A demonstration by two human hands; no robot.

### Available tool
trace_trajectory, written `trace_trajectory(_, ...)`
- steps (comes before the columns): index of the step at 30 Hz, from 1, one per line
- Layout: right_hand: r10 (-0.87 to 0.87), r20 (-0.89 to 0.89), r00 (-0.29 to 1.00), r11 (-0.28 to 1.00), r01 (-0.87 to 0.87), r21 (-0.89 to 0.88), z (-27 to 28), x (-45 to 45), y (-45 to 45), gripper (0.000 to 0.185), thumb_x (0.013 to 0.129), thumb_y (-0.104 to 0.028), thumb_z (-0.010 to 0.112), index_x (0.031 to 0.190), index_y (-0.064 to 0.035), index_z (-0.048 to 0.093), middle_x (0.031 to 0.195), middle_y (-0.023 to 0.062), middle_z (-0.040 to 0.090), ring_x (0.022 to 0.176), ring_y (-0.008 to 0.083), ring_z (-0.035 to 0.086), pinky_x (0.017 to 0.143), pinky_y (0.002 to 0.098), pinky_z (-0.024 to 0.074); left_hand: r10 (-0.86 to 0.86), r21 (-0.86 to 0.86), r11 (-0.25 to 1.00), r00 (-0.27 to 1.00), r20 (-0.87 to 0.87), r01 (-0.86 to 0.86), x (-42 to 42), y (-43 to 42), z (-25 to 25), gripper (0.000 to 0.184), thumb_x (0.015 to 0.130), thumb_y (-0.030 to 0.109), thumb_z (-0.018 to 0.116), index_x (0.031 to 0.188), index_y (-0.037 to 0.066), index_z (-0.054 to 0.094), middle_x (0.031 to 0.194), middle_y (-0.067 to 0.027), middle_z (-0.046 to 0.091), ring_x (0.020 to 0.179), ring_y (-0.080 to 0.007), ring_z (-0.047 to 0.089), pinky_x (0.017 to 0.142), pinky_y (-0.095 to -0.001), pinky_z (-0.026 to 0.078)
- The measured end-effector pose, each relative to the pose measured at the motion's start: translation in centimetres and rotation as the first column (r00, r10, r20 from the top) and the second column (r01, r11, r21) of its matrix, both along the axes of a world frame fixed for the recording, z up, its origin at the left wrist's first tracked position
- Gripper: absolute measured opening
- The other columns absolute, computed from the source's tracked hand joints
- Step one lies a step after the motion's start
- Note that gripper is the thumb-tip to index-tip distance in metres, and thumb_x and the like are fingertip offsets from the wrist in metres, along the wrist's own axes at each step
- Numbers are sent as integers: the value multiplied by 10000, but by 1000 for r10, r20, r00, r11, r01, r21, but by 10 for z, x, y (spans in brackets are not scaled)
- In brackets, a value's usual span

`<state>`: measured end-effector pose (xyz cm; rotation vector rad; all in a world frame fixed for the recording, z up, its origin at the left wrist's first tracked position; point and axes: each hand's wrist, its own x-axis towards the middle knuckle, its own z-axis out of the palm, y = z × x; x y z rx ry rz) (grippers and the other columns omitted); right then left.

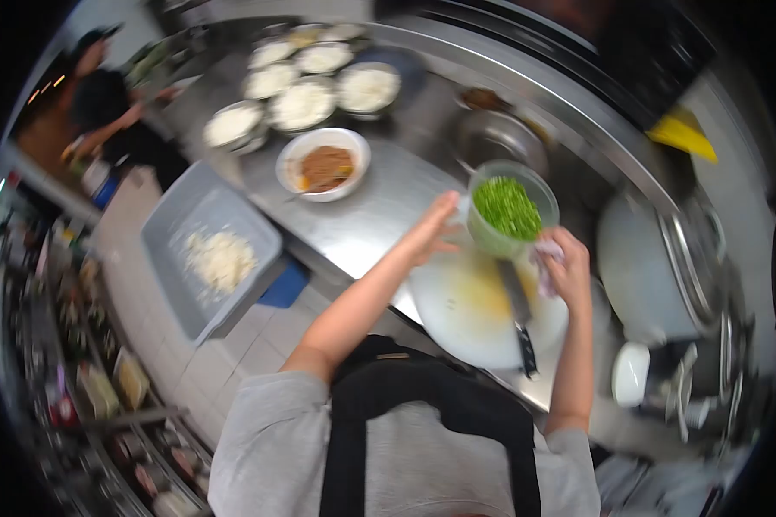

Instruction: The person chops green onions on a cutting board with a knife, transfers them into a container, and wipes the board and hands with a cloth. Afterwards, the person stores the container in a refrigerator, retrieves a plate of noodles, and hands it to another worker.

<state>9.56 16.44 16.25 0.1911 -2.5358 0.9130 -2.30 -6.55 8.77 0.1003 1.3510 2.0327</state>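
A clear round container (497, 244) of chopped greens (507, 208) stands just past the round white cutting board (444, 310). My left hand (431, 231) is just left of it, fingers spread, with nothing in it. Close against the container's right side, my right hand (569, 265) is closed on a pale pinkish cloth (547, 253); whether its fingers also grip the container I cannot tell. A knife (517, 303) with a black handle lies across the board, which has a yellowish stain.
Several bowls of white shreds (303, 103) stand at the back left. Nearer is a white bowl of brown food (328, 168). A grey bin (168, 233) holds white food. A large pot (642, 267) stands right. Another person (103, 103) is at far left.
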Motion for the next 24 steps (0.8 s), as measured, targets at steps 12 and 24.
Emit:
trace_trajectory(12, 42, -276, 960, 888, -162, -430, -25, -32, -176, 640, 642, 30, 652, 1260, -27, 499, 1145, 164, 483, 1065, 258, 513, 914, 350, 422, 428, 206, 870, 894, 135, -448, 35, -140, -5, 919, 803, 422, 676, 1477, 179, 101, 1435, -148, 287, 1323, -350, 327, 943, -612, 408)
trace_trajectory(24, 51, -284, 958, 944, -139, -298, -101, -109, -211, 508, 664, 2, 577, 1165, 4, 492, 1155, 196, 448, 1118, 363, 439, 1006, 423, 343, 726, 290, 666, 686, -40, -687, 60, -223, 11, 751, 839, 238, 622, 1451, 165, 193, 1374, -140, 364, 1248, -328, 413, 875, -550, 487)
